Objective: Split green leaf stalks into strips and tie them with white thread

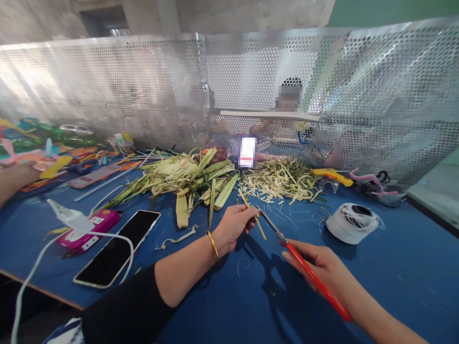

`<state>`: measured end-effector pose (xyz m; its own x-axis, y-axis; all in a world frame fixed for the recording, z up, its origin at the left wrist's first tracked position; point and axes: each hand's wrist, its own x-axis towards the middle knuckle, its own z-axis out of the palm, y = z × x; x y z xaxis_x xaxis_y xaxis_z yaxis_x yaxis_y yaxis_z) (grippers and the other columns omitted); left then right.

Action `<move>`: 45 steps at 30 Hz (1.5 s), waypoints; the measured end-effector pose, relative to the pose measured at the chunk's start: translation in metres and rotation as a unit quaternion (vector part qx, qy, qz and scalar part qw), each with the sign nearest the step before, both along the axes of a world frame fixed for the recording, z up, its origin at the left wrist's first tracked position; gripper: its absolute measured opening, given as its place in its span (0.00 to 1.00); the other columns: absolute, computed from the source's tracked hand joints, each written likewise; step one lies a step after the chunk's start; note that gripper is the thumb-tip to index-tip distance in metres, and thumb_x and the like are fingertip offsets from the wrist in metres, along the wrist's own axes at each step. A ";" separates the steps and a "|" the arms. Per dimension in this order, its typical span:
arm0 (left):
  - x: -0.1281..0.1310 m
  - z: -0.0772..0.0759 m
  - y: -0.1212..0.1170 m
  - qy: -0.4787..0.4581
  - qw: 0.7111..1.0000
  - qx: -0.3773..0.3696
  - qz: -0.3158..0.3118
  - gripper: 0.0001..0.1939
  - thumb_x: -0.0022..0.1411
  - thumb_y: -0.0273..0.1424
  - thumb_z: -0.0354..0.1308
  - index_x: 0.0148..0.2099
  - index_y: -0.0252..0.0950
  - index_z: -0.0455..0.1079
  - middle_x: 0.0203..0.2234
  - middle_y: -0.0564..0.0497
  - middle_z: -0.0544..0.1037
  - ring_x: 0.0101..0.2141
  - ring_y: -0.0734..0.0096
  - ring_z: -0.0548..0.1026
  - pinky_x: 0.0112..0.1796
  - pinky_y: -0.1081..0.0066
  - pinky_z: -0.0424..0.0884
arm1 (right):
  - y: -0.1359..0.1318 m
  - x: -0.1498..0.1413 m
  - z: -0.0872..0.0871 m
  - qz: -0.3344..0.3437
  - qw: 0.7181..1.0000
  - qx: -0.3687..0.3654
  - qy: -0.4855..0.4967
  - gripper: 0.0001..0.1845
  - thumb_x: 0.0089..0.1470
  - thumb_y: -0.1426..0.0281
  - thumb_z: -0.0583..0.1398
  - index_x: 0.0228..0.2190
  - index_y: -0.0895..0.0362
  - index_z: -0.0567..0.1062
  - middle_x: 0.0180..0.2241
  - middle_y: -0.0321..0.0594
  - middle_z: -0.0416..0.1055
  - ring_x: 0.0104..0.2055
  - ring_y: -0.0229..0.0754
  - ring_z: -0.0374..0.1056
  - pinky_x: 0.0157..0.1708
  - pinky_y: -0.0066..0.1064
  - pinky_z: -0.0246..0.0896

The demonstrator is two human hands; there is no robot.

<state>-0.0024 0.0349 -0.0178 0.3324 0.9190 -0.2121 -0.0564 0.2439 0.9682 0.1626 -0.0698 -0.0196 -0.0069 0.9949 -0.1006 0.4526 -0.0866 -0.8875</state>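
Note:
My left hand (234, 227), with a gold bangle at the wrist, is closed in a pinch on a thin yellowish plant strip (260, 228). The strip sticks out above and below the fingers. My right hand (317, 267) grips a pair of scissors by its red handles (317, 279). The metal blades (272, 225) point up and left, their tips close by my left fingertips; whether they touch the strip I cannot tell. Just beyond lie a heap of pale green husks (172, 174) and a pile of short cut strips (283, 181).
A spool of white thread (349, 224) stands right on the blue table (222, 306). A phone (118, 248) and a pink power strip (95, 229) with a cable lie left. A yellow glue gun (332, 176) lies behind. Another person's hand (17, 177) is far left. Perforated metal mesh (161, 95) closes the back.

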 end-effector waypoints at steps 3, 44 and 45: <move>-0.001 -0.001 0.001 -0.010 1.000 -0.005 -0.001 0.09 0.54 0.30 0.58 0.24 0.33 0.67 0.14 0.57 0.65 0.16 0.83 0.61 0.17 0.80 0.54 | 0.003 0.005 -0.001 -0.049 0.998 0.006 -0.035 0.25 0.41 0.52 0.63 0.35 0.58 0.79 0.20 0.34 0.69 0.21 0.36 0.60 0.20 0.26 0.57; -0.009 0.015 -0.015 -0.114 0.987 -0.109 -0.018 0.04 0.53 0.24 0.63 0.32 0.32 0.70 0.24 0.52 0.76 0.22 0.77 0.73 0.25 0.76 0.68 | 0.023 0.035 -0.012 -0.118 0.897 0.042 -0.424 0.24 0.55 0.60 0.52 0.51 0.51 0.70 0.46 0.41 0.75 0.45 0.51 0.72 0.38 0.35 0.64; -0.010 0.014 -0.014 -0.113 0.988 -0.108 -0.010 0.05 0.52 0.25 0.63 0.32 0.32 0.70 0.25 0.52 0.76 0.22 0.78 0.73 0.24 0.76 0.67 | 0.023 0.036 -0.013 -0.120 0.893 0.047 -0.430 0.24 0.54 0.60 0.52 0.51 0.51 0.70 0.46 0.41 0.75 0.44 0.51 0.72 0.37 0.36 0.64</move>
<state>-0.0120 0.0204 -0.0038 0.4118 0.8528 -0.3212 -0.2575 0.4470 0.8567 0.1983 -0.0471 -0.0325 0.2466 0.9619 0.1184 0.9495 -0.2154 -0.2282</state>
